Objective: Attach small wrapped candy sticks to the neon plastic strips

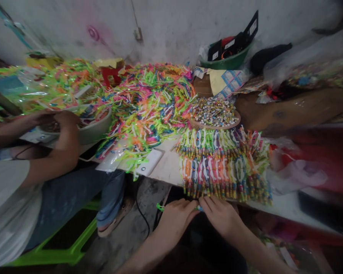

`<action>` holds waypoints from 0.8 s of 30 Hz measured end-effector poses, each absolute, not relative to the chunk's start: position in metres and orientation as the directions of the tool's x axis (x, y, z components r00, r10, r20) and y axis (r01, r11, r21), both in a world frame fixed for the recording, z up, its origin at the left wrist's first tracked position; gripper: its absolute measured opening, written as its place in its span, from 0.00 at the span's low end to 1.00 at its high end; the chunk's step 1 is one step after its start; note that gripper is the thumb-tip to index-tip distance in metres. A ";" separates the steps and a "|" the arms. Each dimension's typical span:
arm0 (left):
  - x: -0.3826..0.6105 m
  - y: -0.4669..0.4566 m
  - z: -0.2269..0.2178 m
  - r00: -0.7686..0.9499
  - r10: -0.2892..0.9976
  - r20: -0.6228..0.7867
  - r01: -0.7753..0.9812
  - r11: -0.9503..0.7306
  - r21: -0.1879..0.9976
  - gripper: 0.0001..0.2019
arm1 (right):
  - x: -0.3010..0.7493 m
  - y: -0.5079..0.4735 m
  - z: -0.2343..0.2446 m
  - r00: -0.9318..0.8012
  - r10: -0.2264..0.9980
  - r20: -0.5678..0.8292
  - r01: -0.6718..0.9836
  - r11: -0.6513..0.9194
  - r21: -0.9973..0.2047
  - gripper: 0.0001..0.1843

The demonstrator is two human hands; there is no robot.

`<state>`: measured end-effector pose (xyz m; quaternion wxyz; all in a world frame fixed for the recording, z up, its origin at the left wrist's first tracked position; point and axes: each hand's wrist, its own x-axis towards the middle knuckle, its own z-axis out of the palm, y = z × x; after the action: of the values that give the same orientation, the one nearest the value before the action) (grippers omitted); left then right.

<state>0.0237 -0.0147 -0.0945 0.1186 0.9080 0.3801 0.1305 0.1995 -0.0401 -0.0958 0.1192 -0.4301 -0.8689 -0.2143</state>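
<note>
My left hand (175, 219) and my right hand (221, 215) meet just below the table's near edge, fingers pinched together on a small colourful toy piece (198, 208) with a green strip (160, 207) sticking out to the left. Directly above them lie rows of finished pieces with coloured tassels (224, 167) on the white table (167, 167). A round tray of small beads or caps (214, 112) sits behind those rows.
A big heap of neon plastic strips (148, 99) covers the table's middle. Another person (31, 182) sits at left on a green stool (54, 255), hands at a grey bowl (93, 127). A white phone-like box (150, 161) lies near the edge. A green basin (227, 59) stands by the wall.
</note>
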 end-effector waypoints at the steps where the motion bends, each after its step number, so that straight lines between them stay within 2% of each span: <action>1: 0.021 -0.012 -0.098 0.713 0.683 0.160 0.633 -0.725 0.270 0.04 | 0.200 -0.042 -0.101 -0.585 0.706 0.399 0.810 0.534 0.242 0.13; 3: 0.012 -0.005 -0.105 0.782 0.597 0.180 0.569 -0.801 0.187 0.05 | 0.203 -0.047 -0.111 -0.531 0.762 0.371 0.840 0.530 0.113 0.11; 5: -0.001 0.006 -0.109 0.806 0.549 0.221 0.525 -0.836 0.160 0.04 | 0.209 -0.054 -0.120 -0.432 0.863 0.262 0.879 0.468 -0.095 0.10; 7: -0.016 0.018 -0.111 0.791 0.545 0.278 0.505 -0.838 0.206 0.06 | 0.217 -0.062 -0.128 -0.306 0.947 0.098 0.903 0.321 -0.285 0.09; 10: -0.031 0.037 -0.111 0.758 0.547 0.356 0.467 -0.836 0.289 0.07 | 0.225 -0.073 -0.138 -0.165 0.980 -0.111 0.894 0.101 -0.436 0.09; 12: -0.030 0.048 -0.113 0.740 0.542 0.399 0.450 -0.839 0.304 0.08 | 0.225 -0.078 -0.144 -0.144 0.970 -0.196 0.874 0.031 -0.485 0.10; 16: -0.009 0.066 -0.121 0.733 0.525 0.433 0.430 -0.851 0.303 0.09 | 0.223 -0.086 -0.157 -0.141 0.959 -0.248 0.844 -0.015 -0.537 0.10; 21: 0.013 0.081 -0.139 0.752 0.536 0.383 0.411 -0.836 0.363 0.09 | 0.233 -0.097 -0.188 -0.143 0.963 -0.229 0.823 -0.012 -0.567 0.11; 24: 0.017 0.089 -0.143 0.755 0.569 0.326 0.447 -0.810 0.379 0.10 | 0.239 -0.105 -0.204 -0.076 0.979 -0.191 0.836 -0.042 -0.547 0.11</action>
<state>0.0173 0.0891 -0.1431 0.1401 0.9262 0.2745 0.2174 0.2389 -0.1048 -0.2036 0.1298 -0.6674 -0.6798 0.2752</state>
